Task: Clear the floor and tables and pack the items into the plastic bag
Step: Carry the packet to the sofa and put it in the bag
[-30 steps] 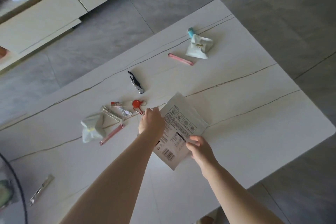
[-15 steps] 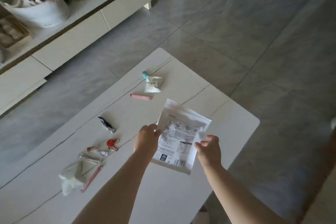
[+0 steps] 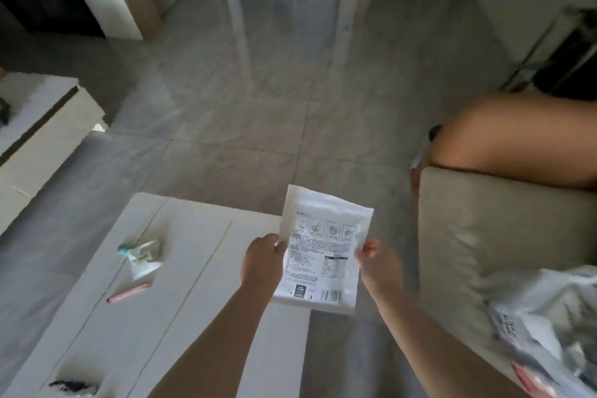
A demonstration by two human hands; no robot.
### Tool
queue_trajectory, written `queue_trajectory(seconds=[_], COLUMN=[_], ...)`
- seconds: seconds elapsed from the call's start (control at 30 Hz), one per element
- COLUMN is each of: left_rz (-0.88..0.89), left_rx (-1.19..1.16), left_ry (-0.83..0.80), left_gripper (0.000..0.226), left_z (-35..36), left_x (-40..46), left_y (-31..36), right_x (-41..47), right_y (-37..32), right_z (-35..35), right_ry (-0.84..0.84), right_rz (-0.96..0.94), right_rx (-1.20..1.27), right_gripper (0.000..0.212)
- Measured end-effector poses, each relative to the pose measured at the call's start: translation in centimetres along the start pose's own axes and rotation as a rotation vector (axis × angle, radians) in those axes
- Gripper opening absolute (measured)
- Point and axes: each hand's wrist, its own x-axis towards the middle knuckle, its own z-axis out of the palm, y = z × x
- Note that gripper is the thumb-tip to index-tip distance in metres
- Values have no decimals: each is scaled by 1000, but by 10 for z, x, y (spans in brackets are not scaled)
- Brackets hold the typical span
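Observation:
A flat white printed packet (image 3: pixel 319 245) hangs in the air past the right edge of the white table (image 3: pixel 206 284). My left hand (image 3: pixel 263 263) grips its left edge and my right hand (image 3: pixel 376 263) grips its right edge. The plastic bag (image 3: pixel 549 326) lies crumpled at the lower right on a beige sofa. On the table lie a small white pouch with a teal cap (image 3: pixel 142 255), a pink stick (image 3: pixel 129 292) and a black tool (image 3: pixel 72 385) at the bottom left.
The beige sofa arm (image 3: pixel 478 229) stands right of the table, with another person's bare leg (image 3: pixel 517 139) resting over it. A low white cabinet (image 3: pixel 42 126) runs along the left. Grey tiled floor (image 3: pixel 274 90) stretches ahead.
Both hands lifted the packet off the table and carried it rightward past the table edge. My view swung up and right, bringing the sofa and plastic bag into sight.

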Motion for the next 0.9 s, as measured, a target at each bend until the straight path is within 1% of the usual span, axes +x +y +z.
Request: queue_trajectory(seconds=[0.1,0.17,0.2,0.33,0.43,0.5,0.6,0.67,0.77,0.9], left_rz=[102,164,170,238,309,371,461,484,464,404], left_rx=[-35,-25,-34,-111,-151,-115,-26,-29,-34,31], left_ry=[-52,-97,-128,-238,-292,-321,-365,-390,-440,-482], left_gripper=[34,34,34,30,26,23,23,25,27,38], left_z=[24,48,62,120,161,191,231,254,287,326], left_x=[-4,-9,-12,-38,-69,-86,-111,-128,-146,-156], left_y=[67,111,131,211,264,293,329,349,364,360], right_x=[12,17,19,23,23,19,16,16,18,27], right_y=[22,43,55,111,158,186,225,249,282,319], right_z=[-61,-105,-125,-204,-254,-286,-326,-346,-366,-370], right_ry=[104,176,213,348,435,485,566,585,584,527], right_rz=[38,73,86,149,210,247,288,316,368,422], right_rx=[58,50,50,64,-20,-32,2,0,4,-44], right_gripper=[15,13,9,9,10,17,23,24,24,26])
